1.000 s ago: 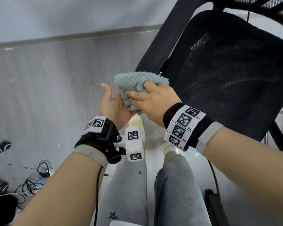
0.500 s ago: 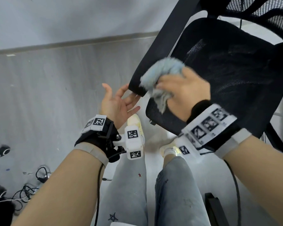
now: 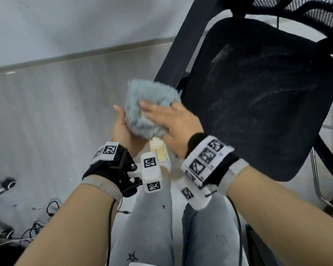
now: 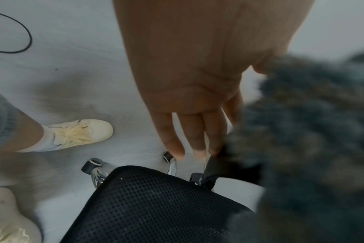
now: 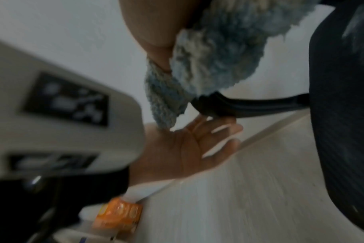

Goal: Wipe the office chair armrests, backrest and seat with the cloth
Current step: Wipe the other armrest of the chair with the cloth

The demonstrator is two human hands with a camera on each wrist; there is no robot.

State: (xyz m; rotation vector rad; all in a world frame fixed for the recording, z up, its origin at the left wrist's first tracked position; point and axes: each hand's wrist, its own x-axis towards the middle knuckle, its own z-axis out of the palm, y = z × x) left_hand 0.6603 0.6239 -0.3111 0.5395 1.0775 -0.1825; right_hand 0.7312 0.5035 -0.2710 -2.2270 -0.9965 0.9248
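A fluffy light-blue cloth [image 3: 148, 106] is held up in the air just left of the black mesh seat [image 3: 258, 96] of the office chair. My right hand [image 3: 173, 121] grips the cloth, fingers spread over its top and the thumb tucked into it [image 5: 214, 57]. My left hand [image 3: 121, 127] is held palm-up beneath the cloth, fingers straight [image 4: 193, 82], and only the cloth's lower tip reaches it. The chair's black armrest [image 3: 183, 41] slants up behind the cloth. Part of the mesh backrest [image 3: 306, 14] shows at the top right.
My legs in grey jeans [image 3: 152, 217] and a cream shoe [image 3: 159, 150] stand close to the seat's front edge. Loose cables [image 3: 46, 208] and another chair's castor [image 3: 8, 183] lie on the floor at left. The chrome base [image 3: 319, 189] shows under the seat.
Half a second ago my right hand had the cloth at the seat's front-left corner. It has swung back left with the cloth, over my left palm, which has hardly moved.
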